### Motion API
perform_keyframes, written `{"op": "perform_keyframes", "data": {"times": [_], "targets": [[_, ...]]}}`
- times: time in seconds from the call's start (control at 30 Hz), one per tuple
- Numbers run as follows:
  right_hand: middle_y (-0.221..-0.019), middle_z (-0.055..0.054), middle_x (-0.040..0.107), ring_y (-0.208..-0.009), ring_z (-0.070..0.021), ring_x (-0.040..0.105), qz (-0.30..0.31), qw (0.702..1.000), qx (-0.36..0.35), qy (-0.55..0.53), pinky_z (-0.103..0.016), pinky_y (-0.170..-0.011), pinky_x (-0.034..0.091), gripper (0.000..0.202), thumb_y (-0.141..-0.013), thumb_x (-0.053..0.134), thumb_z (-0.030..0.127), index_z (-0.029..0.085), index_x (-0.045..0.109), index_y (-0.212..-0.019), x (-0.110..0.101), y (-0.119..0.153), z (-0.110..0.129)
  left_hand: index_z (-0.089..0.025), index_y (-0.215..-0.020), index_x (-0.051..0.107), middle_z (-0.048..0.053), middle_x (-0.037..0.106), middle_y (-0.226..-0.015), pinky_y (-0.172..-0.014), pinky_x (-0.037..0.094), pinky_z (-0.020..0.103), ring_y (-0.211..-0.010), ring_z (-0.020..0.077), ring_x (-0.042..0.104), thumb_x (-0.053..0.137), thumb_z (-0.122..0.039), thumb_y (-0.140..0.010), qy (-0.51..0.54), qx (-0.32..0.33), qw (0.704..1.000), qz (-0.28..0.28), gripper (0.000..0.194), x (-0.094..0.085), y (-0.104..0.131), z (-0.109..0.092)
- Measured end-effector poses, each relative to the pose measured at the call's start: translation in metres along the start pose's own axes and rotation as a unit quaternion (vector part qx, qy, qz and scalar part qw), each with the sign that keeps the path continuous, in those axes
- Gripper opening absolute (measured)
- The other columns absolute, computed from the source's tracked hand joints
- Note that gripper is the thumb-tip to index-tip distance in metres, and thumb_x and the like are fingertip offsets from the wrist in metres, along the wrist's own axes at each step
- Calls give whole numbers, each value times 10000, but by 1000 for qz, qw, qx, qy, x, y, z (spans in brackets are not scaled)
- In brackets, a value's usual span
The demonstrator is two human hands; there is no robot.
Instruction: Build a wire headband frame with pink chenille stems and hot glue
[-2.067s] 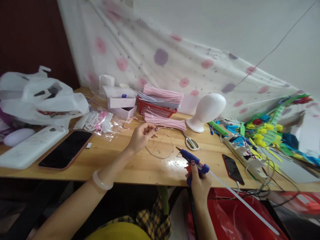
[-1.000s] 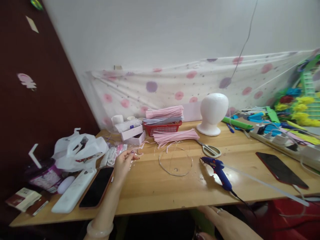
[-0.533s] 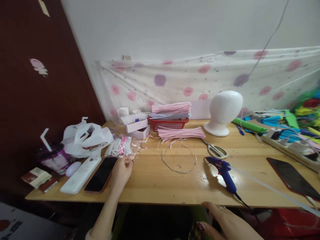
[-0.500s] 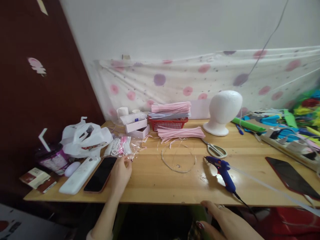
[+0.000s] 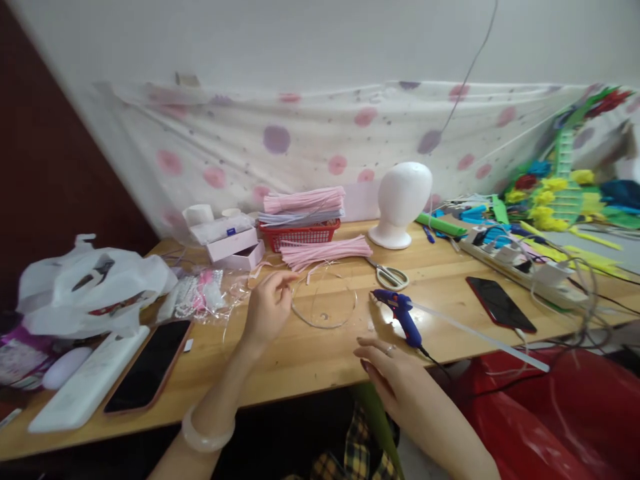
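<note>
Blue plastic makes up the pistol-shaped glue gun [image 5: 397, 301] that, in the head view, lies on its side on the right half of a pale wooden surface [image 5: 300, 360], nozzle aimed leftward, a long translucent glue stick [image 5: 480, 336] trailing from its back past the front edge; it seems set that way so the handle is within reach of the right hand [image 5: 397, 377] and the tip points away from the person. Of the two hands, the right hovers at the front edge, fingers extended and loosely apart, nothing visible in them. Left of the gun, a thin silvery wire ring [image 5: 325, 327] lies flat on the surface with fine strands about it, probably there because both sides can reach it. The left hand [image 5: 270, 307] is at the ring's left rim, thumb and fingers drawn narrow; whether they pinch a strand or touch the wire, I cannot tell. Behind the ring, a bundle of fuzzy pink stems [image 5: 327, 250] lies before a red plastic basket [image 5: 300, 235], likely set back to leave room in front. Cream-handled metal scissors [image 5: 393, 277] lie beside the bundle, loops outward, presumably for easy picking up
</note>
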State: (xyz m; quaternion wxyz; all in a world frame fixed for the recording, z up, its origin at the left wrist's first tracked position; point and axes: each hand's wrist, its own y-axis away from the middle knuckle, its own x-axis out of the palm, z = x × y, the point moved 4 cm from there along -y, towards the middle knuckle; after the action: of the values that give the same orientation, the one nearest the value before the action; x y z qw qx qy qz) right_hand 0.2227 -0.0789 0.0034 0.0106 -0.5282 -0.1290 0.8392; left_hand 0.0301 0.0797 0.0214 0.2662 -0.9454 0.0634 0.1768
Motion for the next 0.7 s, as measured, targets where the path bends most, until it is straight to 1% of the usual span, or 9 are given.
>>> {"op": "perform_keyframes", "data": {"times": [0.07, 0.1, 0.17, 0.23, 0.3, 0.37, 0.5, 0.63, 0.7], "targets": [[-943, -90, 715, -860, -213, 698, 36, 999, 26, 0, -331, -760, 535, 279, -953, 395, 114, 178, 665, -913, 2, -2, 2, -193, -1009, 700, 87, 710, -1110, -1057, 450, 424, -1111, 243, 626, 520, -121, -779, 11, 4, 1000, 27, 300, 18, -25, -6], [-868, -72, 698, -808, -206, 684, 46, 998, 36, 3, -313, -719, 507, 276, -962, 397, 118, 176, 651, -871, 2, -2, 3, -196, -1032, 699, 84, 713, -1122, -1054, 451, 418, -1114, 240, 628, 538, -132, -785, 18, 0, 998, 55, 301, 27, -37, -7], [-809, -54, 671, -772, -200, 662, 47, 998, 43, 5, -298, -687, 453, 275, -972, 394, 115, 172, 635, -854, 2, -5, 5, -202, -1055, 704, 68, 741, -1041, -1017, 481, 399, -1058, 228, 661, 564, -151, -789, 35, -20, 992, 121, 304, 46, -58, -5], [-806, -43, 664, -767, -189, 650, 44, 998, 37, -11, -286, -678, 419, 273, -979, 395, 112, 171, 637, -866, 3, -8, 6, -188, -1086, 702, 63, 757, -916, -886, 553, 378, -889, 211, 707, 565, -178, -801, 52, -59, 979, 190, 317, 60, -71, -1], [-812, -38, 665, -765, -182, 646, 43, 998, 36, -24, -278, -673, 401, 262, -977, 415, 107, 169, 645, -869, 6, -13, 6, -161, -1136, 686, 62, 753, -795, -724, 590, 350, -705, 191, 714, 558, -208, -817, 69, -106, 960, 251, 348, 68, -75, 3], [-831, -44, 670, -787, -186, 649, 32, 998, 51, -20, -277, -677, 391, 249, -970, 433, 98, 165, 648, -863, 10, -20, 3, -149, -1231, 639, 56, 743, -715, -633, 589, 322, -618, 183, 713, 559, -227, -826, 88, -150, 940, 294, 420, 67, -71, 3], [-849, -63, 685, -807, -203, 656, -21, 994, 111, -3, -282, -674, 388, 253, -966, 426, 106, 165, 649, -862, 17, -31, -7, -178, -1450, 426, 60, 763, -713, -648, 597, 320, -664, 205, 749, 597, -262, -834, 120, -206, 911, 336, 645, 51, -47, -7], [-924, -80, 727, -901, -223, 679, -84, 986, 141, -39, -287, -749, 439, 208, -974, 455, 175, 169, 663, -985, 19, -41, -10, -143, -1445, 377, 107, 789, -830, -777, 593, 357, -852, 239, 763, 652, -344, -831, 151, -231, 901, 336, 703, 32, -16, -17], [-947, -96, 738, -940, -239, 683, -95, 983, 149, -42, -310, -795, 464, 209, -979, 467, 218, 161, 660, -1036, 21, -51, -11, -162, -1375, 450, 118, 791, -872, -825, 580, 381, -922, 258, 753, 694, -389, -805, 172, -235, 897, 333, 660, 24, -3, -18]]}}
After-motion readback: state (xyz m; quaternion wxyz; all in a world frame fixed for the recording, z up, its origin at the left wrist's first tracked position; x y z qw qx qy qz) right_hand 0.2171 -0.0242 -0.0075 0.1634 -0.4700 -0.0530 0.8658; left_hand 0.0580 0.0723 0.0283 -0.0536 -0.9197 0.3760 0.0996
